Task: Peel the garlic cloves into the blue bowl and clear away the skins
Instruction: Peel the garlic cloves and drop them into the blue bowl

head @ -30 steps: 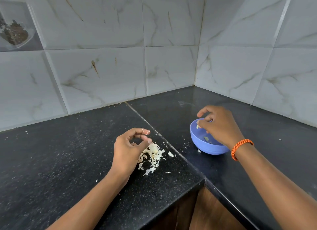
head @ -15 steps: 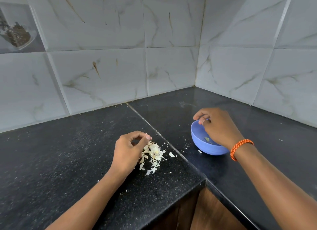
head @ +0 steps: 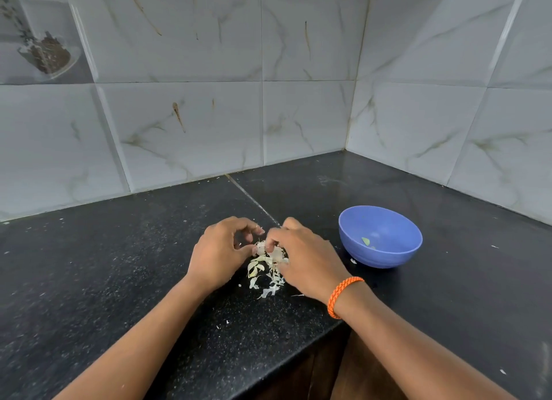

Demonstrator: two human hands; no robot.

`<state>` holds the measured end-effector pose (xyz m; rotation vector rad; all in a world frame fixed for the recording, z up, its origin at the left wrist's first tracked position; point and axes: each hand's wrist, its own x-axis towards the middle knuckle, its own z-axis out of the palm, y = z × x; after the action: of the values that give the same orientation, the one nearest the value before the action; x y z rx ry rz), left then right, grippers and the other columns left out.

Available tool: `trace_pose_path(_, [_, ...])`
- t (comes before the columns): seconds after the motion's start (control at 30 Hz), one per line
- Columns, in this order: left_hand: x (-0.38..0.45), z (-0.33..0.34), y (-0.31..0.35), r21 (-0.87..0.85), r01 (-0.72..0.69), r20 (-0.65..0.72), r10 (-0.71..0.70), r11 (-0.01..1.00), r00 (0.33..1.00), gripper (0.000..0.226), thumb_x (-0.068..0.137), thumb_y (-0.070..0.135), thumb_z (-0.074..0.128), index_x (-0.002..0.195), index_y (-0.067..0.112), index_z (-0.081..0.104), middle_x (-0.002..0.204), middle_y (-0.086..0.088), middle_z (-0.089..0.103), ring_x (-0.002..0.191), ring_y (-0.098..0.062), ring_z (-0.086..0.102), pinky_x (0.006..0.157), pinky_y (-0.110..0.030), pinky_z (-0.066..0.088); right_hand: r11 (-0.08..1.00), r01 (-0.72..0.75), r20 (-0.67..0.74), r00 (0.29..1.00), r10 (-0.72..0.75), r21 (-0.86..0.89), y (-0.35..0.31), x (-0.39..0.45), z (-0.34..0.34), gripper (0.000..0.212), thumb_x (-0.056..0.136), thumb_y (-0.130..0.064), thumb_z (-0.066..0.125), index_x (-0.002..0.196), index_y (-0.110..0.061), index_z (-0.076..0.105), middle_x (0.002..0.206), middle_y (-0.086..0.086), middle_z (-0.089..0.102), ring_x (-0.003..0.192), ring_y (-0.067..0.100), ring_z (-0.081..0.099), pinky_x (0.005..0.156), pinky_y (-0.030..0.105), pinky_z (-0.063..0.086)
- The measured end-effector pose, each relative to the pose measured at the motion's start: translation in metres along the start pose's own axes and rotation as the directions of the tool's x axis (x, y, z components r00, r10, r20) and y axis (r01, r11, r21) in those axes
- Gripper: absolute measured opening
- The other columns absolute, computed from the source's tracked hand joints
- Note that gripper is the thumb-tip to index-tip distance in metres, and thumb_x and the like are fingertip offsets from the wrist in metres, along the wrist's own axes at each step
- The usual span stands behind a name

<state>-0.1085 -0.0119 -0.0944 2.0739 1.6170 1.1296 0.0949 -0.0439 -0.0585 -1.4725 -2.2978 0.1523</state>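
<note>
A blue bowl (head: 388,257) stands on the black counter to the right, with a couple of small peeled garlic pieces (head: 366,241) at its bottom. A pile of pale garlic skins (head: 263,272) lies left of the bowl. Both hands meet over the far end of this pile. My left hand (head: 219,250) has curled fingers, and its thumb tip is against a clump of skins. My right hand (head: 304,257), with an orange band at the wrist, curls its fingertips down into the same clump. Part of the pile is hidden under the right hand.
The black granite counter (head: 119,265) fills a tiled corner, with a seam running back from the pile. Small skin flecks (head: 227,322) are scattered toward the front edge. The counter edge and a wooden cabinet (head: 328,369) lie just below my right forearm.
My right hand left the blue bowl and moved left onto the skin pile. My left hand stayed by the pile and now touches the skins.
</note>
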Motion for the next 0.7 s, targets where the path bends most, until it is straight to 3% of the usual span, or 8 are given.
trace_pose_path(0.07, [-0.001,0.002,-0.002,0.009,0.021,-0.033,-0.021,1.000,0.999,0.022,0.090,0.024,0.083,0.097,0.044,0.076,0.091,0.020,0.070,0.070,-0.002,0.060,0.067,-0.031,0.050,1.000,0.011,0.004,1.000,-0.011,0.016,-0.006,0.006,0.005,0.026,0.096,-0.007,0.068,0.095,-0.032,0.069,0.104,-0.007,0.046,0.081,0.016,0.051,0.054,0.029,0.032])
trace_pose_path(0.2, [-0.003,0.005,-0.006,0.014,0.051,-0.106,-0.049,0.999,0.993,0.015,0.097,0.027,0.075,0.093,0.041,0.078,0.089,0.019,0.072,0.075,-0.003,0.063,0.068,-0.031,0.050,1.000,0.009,0.006,1.000,-0.009,0.001,-0.018,0.012,0.016,0.017,0.100,-0.028,0.067,0.084,-0.030,0.070,0.102,-0.006,0.048,0.080,0.015,0.051,0.057,0.030,0.037])
trace_pose_path(0.37, [-0.002,0.006,-0.006,-0.018,0.050,-0.145,-0.052,0.999,0.988,0.016,0.097,0.026,0.075,0.092,0.042,0.078,0.088,0.019,0.073,0.073,-0.003,0.061,0.066,-0.029,0.046,1.000,-0.018,0.023,1.000,0.018,0.018,-0.018,0.014,0.026,0.014,0.102,-0.021,0.065,0.090,-0.023,0.072,0.104,-0.005,0.049,0.085,0.017,0.054,0.065,0.033,0.044])
trace_pose_path(0.53, [-0.005,0.007,0.000,-0.069,0.009,-0.155,-0.019,0.998,0.988,0.016,0.097,0.025,0.074,0.097,0.040,0.079,0.090,0.019,0.073,0.073,-0.004,0.061,0.067,-0.030,0.049,0.996,0.049,-0.037,0.998,-0.047,0.068,-0.007,0.014,0.017,0.012,0.104,-0.022,0.061,0.094,-0.025,0.068,0.108,-0.008,0.051,0.102,0.012,0.053,0.076,0.038,0.054])
trace_pose_path(0.7, [-0.010,0.009,0.006,-0.177,-0.063,-0.094,0.047,0.982,0.994,0.012,0.098,0.032,0.072,0.101,0.042,0.078,0.097,0.019,0.074,0.082,-0.008,0.067,0.076,-0.040,0.058,0.969,-0.017,-0.177,0.982,0.062,0.245,0.017,0.014,0.014,0.015,0.103,-0.019,0.065,0.095,-0.032,0.063,0.084,-0.011,0.069,0.073,0.008,0.065,0.070,0.043,0.060])
